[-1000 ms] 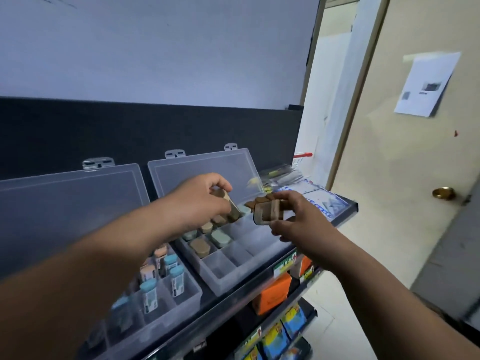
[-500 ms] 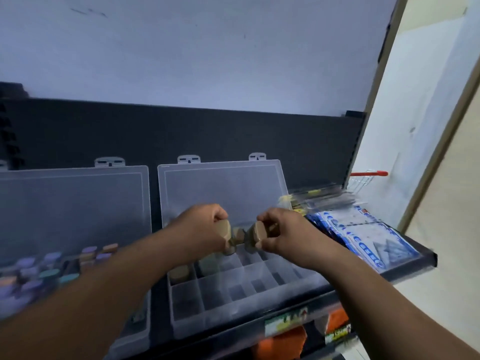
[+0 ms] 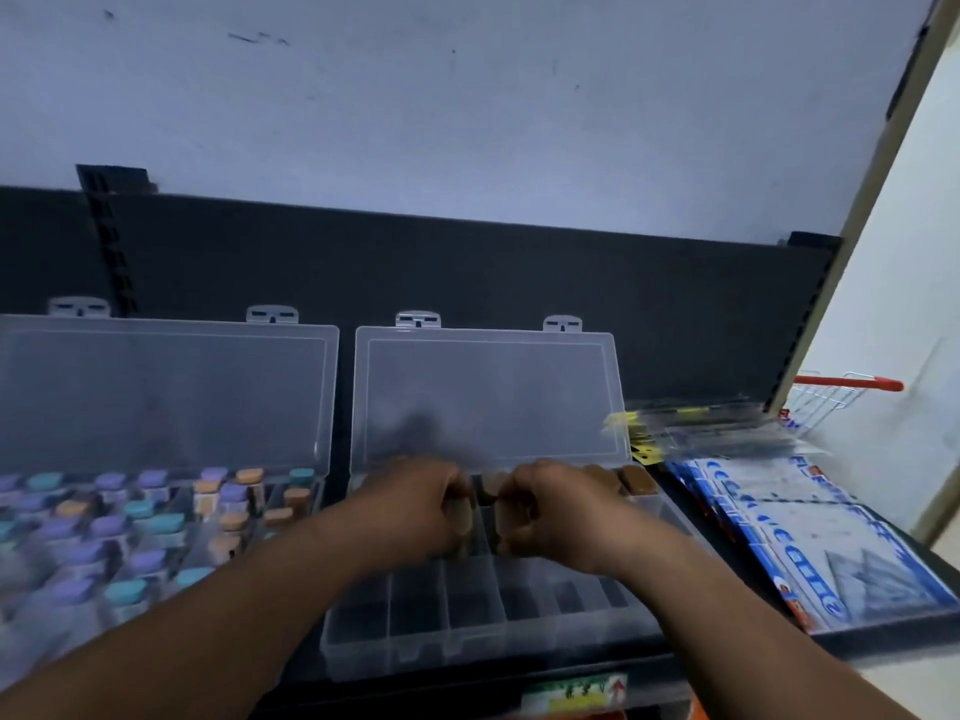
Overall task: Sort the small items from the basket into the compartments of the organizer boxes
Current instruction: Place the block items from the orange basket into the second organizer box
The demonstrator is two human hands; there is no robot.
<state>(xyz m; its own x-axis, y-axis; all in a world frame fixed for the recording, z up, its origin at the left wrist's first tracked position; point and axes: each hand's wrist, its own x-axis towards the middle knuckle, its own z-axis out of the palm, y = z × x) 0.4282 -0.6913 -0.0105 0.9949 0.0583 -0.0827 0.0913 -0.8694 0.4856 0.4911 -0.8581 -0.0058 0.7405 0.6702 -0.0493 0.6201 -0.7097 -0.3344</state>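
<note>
The left grip [image 3: 421,506], the person's left hand, is curled tight round a small tan piece [image 3: 461,511]. The right grip [image 3: 550,506] is curled too, and it holds another tan piece [image 3: 503,519]. The picture is blurry here, so I cannot tell the shape of the pieces.

Both grips are close together, over the back rows of the right organizer box [image 3: 415,649]. This box is clear. Its lid [image 3: 483,397] stands open against the dark back panel [image 3: 467,272]. Some brown pieces [image 3: 636,480] sit in the box's back right corner.

Just beside it is the left organizer box [image 3: 166,397], open as well. It holds many little capped items [image 3: 150,527] in purple, teal and orange.

Both boxes stand on a black shelf [image 3: 667,498]. Blue and white packets [image 3: 810,532] lie on the shelf to the right. A wire basket [image 3: 847,384] with a red handle shows past the end of the shelf.
</note>
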